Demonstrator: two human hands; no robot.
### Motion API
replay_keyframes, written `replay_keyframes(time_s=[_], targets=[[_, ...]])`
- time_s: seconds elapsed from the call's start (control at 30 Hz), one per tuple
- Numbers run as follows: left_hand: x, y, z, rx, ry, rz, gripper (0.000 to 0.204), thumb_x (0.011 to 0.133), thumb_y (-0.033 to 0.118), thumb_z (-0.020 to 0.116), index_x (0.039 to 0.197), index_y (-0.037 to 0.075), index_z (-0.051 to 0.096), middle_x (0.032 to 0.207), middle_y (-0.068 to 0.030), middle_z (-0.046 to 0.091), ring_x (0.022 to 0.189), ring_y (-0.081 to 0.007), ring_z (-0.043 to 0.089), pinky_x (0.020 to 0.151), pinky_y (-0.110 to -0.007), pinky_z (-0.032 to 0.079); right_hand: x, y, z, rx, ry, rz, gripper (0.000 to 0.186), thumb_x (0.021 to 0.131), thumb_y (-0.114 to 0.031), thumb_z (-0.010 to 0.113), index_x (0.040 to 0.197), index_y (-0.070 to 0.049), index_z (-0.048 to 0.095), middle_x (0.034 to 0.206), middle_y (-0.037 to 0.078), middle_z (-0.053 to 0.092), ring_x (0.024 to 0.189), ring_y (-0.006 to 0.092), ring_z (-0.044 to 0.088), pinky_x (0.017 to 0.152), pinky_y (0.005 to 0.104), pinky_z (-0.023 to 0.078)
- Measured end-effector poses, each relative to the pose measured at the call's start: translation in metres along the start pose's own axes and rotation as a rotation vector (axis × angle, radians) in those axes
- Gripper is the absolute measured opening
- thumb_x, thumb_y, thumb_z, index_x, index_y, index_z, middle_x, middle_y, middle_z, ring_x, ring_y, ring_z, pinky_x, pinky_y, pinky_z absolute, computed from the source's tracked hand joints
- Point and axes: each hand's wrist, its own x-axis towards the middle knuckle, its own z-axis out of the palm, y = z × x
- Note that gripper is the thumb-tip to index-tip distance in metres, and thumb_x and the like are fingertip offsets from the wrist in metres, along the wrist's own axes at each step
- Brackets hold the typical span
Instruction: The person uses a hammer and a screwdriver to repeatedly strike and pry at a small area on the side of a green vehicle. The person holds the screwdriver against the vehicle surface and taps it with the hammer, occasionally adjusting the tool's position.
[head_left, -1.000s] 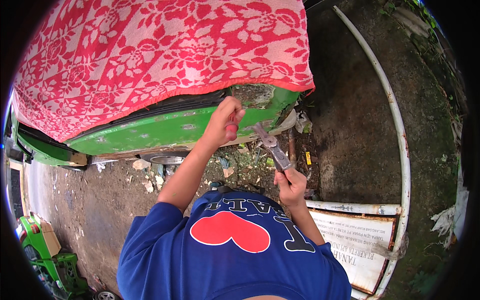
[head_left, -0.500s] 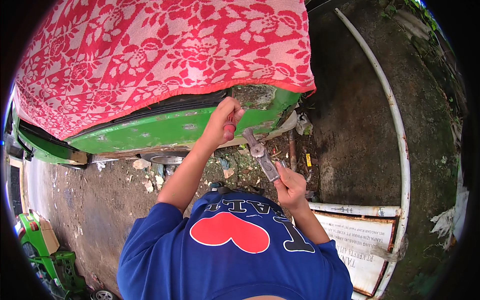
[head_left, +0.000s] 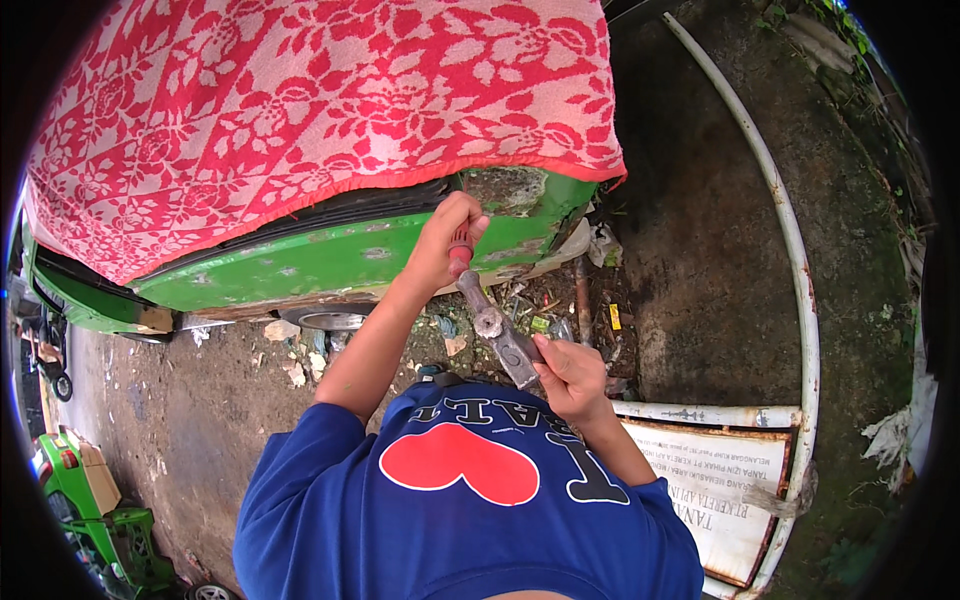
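Observation:
My left hand (head_left: 441,243) is closed around a red-handled tool (head_left: 459,259), whose far end is hidden by the fingers and lies against the car. The butt of its handle points back at me. In my right hand (head_left: 576,382) is a worn metal hammer (head_left: 492,327); the narrow end of its head meets the butt of the red handle. Just beyond my left hand, the green car (head_left: 365,250) has chipped paint and a rough, bare, corroded patch (head_left: 508,190) beside the dark window strip.
A red and pink floral cloth (head_left: 330,120) covers most of the car. Debris and paint flakes (head_left: 295,372) litter the ground below. On the right stands a white pipe frame (head_left: 790,225) with a sign panel (head_left: 700,480). Another green vehicle (head_left: 85,500) is at lower left.
The hammer in my right hand has moved left, from just right of the red handle onto its butt. My left hand stays in nearly the same place on the car.

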Motion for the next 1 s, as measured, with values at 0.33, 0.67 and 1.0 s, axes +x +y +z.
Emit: replay_keyframes(time_s=[0.33, 0.67, 1.0], targets=[[0.001, 0.0, -0.002, 0.015, 0.007, -0.001, 0.017, 0.094, 0.007, 0.063, 0.09, 0.001, 0.048, 0.085, -0.0119, 0.05, 0.078, -0.0285, 0.05, 0.073, -0.035, 0.044, 0.001, 0.003, 0.0, -0.011, 0.024, 0.001, 0.045, 0.083, -0.003, 0.073, 0.127, -0.007, 0.067, 0.076, 0.009, 0.066, 0.056, 0.0238, 0.06, 0.052, 0.0332, 0.047], [0.003, 0.003, -0.001, 0.016, -0.006, -0.011, 0.017, 0.093, 0.006, 0.063, 0.089, 0.001, 0.047, 0.084, -0.0122, 0.049, 0.078, -0.0294, 0.05, 0.072, -0.036, 0.043, 0.007, 0.0, 0.002, -0.008, 0.054, -0.061, 0.048, 0.08, -0.003, 0.074, 0.127, -0.01, 0.067, 0.074, 0.009, 0.064, 0.056, 0.0231, 0.059, 0.05, 0.0323, 0.046], [0.005, 0.001, 0.0, -0.001, 0.009, -0.042, 0.017, 0.093, 0.004, 0.063, 0.088, 0.002, 0.047, 0.082, -0.0108, 0.047, 0.077, -0.0279, 0.048, 0.072, -0.035, 0.042, 0.007, 0.003, -0.003, -0.118, 0.023, -0.182, 0.052, 0.077, -0.007, 0.075, 0.128, -0.017, 0.068, 0.071, 0.005, 0.064, 0.054, 0.0219, 0.059, 0.047, 0.0339, 0.045]])
